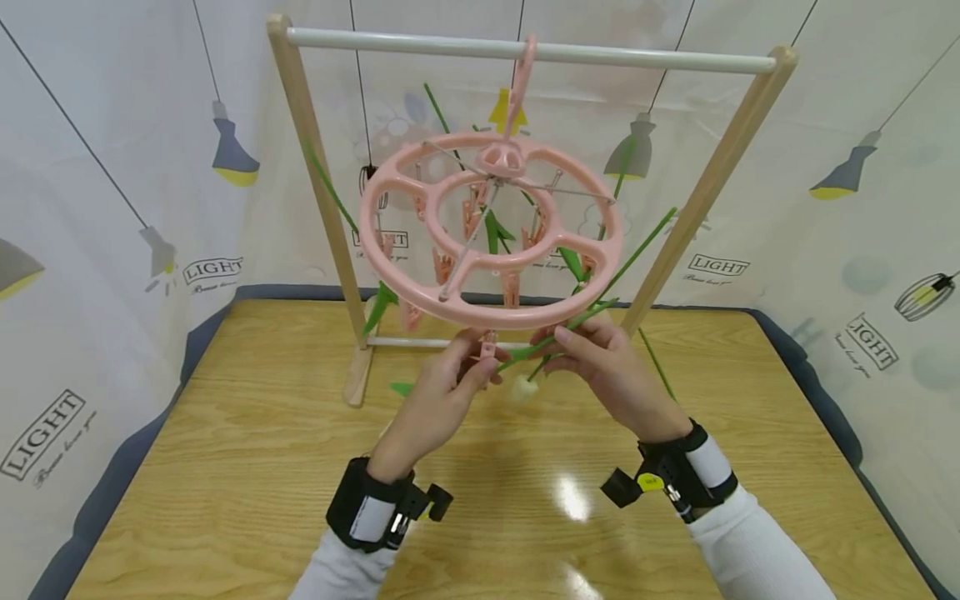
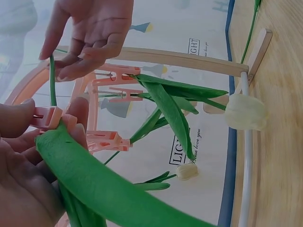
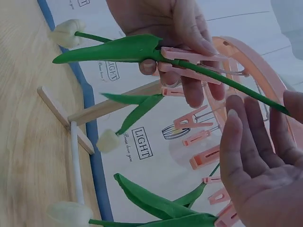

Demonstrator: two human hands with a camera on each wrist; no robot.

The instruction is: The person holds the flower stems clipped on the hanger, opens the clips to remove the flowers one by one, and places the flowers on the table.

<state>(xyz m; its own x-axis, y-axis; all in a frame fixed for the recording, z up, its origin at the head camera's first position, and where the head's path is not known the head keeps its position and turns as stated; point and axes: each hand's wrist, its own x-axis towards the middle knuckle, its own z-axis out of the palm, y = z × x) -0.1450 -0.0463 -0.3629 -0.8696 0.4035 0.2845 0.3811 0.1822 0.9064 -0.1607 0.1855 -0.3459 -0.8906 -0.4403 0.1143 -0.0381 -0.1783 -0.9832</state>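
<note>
From my remote post, I'm watching the left hand point(image 1: 431, 396) pinching a pink clip point(image 1: 487, 347) at a leafy green stem point(image 3: 236, 88) — just below the pink round hanger point(image 1: 495, 316) — while the right hand point(image 1: 611, 371) is gripping that stem farther along.

Left hand point(image 1: 435, 402) near right hand point(image 1: 617, 373), both in a fingertip pinch
</note>
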